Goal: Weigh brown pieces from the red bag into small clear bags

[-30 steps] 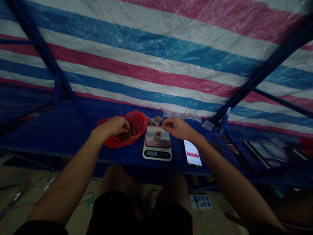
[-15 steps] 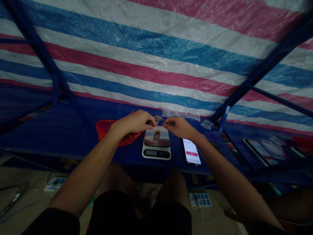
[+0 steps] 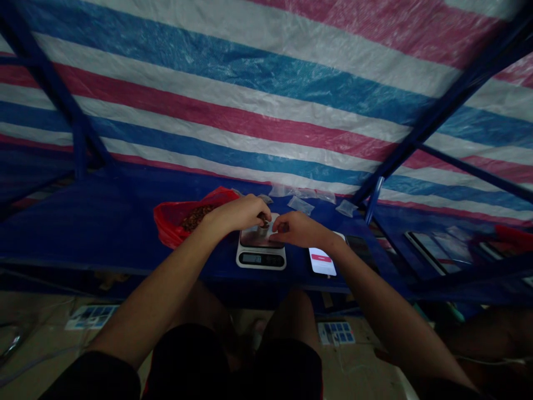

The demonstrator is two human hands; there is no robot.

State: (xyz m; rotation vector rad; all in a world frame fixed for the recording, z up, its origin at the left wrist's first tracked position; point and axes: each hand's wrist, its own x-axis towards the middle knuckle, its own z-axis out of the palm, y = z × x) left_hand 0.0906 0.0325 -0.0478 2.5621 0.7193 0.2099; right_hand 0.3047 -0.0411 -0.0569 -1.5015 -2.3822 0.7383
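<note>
A small digital kitchen scale sits on the blue shelf in front of me. Both hands meet above its platform. My left hand is closed in a pinch over the small cup on the scale, which is mostly hidden. My right hand is closed too, fingertips beside the left hand's, holding something I cannot make out. Left of the scale lies a red plastic bag holding brown pieces.
A lit phone lies right of the scale. Several small clear bags lie behind it. Blue frame bars cross a striped tarp wall. More flat devices lie at the right. My knees are below the shelf.
My left hand left the red bag and came right over the scale. My right hand dropped lower to meet it above the cup. The view shifted slightly.
</note>
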